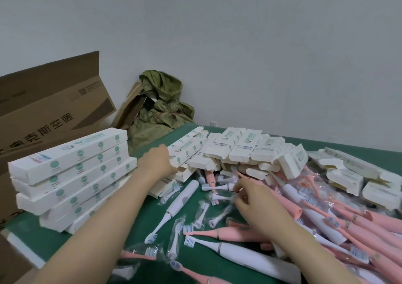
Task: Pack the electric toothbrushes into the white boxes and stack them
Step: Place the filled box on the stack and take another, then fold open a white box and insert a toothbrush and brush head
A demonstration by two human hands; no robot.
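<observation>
A stack of closed white boxes (71,170) stands at the left of the green table (143,214). A heap of open-ended white boxes (235,151) lies at the back. My left hand (157,161) reaches to the heap and grips the near end of a white box (187,148). My right hand (254,199) pinches a small brush head in a clear wrapper (226,196). A white toothbrush (176,209) lies between my arms. Another white toothbrush (237,253) lies near my right forearm. Pink toothbrushes (348,225) are piled at the right.
Several wrapped spare brush heads (202,214) are scattered mid-table. A large brown carton (43,114) stands behind the stack at the left. A green sack (161,103) sits by the wall. More open white boxes (356,175) lie at the far right.
</observation>
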